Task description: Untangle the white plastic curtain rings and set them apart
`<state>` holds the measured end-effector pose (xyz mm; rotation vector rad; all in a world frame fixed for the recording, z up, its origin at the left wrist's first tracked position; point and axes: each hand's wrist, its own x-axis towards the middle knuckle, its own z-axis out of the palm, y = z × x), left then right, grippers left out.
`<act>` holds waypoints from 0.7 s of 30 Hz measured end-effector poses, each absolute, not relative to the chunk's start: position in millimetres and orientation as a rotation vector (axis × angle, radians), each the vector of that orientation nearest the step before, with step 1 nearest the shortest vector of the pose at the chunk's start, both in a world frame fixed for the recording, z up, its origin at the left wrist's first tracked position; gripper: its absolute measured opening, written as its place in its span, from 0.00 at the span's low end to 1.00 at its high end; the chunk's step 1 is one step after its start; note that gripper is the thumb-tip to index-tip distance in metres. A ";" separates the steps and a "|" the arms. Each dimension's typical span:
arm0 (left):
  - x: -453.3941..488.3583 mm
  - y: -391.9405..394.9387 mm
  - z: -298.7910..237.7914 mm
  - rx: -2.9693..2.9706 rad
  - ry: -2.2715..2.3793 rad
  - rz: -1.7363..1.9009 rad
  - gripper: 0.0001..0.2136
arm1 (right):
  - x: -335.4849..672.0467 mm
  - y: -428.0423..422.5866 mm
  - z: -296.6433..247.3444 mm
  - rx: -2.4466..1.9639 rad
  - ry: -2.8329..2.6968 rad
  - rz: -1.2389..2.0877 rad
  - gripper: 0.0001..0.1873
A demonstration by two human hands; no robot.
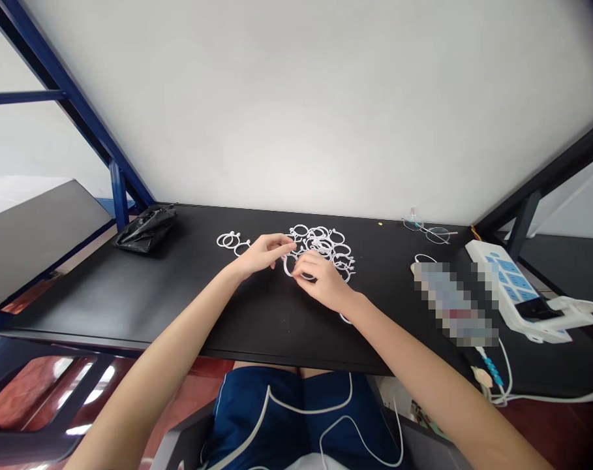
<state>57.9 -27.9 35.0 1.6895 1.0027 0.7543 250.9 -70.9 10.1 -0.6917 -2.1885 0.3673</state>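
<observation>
A heap of white plastic rings lies on the black table, near its middle. My left hand and my right hand meet just in front of the heap, and both pinch one white ring between their fingertips. The right hand's fingers are curled over the ring's right side. The left hand's fingers close on its upper left edge. Three more rings lie apart to the left of the heap.
A crumpled black plastic bag sits at the table's far left. A pair of glasses lies at the back right. A white power strip with cables lies at the right edge. A blurred patch covers something beside it.
</observation>
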 end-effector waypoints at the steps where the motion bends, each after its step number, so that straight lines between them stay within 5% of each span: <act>1: 58.8 -28.9 35.7 1.649 0.944 0.724 0.19 | 250.7 -70.7 10.1 -0.677 -2.173 0.359 0.10; 21: 58.1 -27.6 26.1 1.628 0.644 0.590 0.20 | 248.5 -72.8 15.6 -0.748 -2.001 0.260 0.05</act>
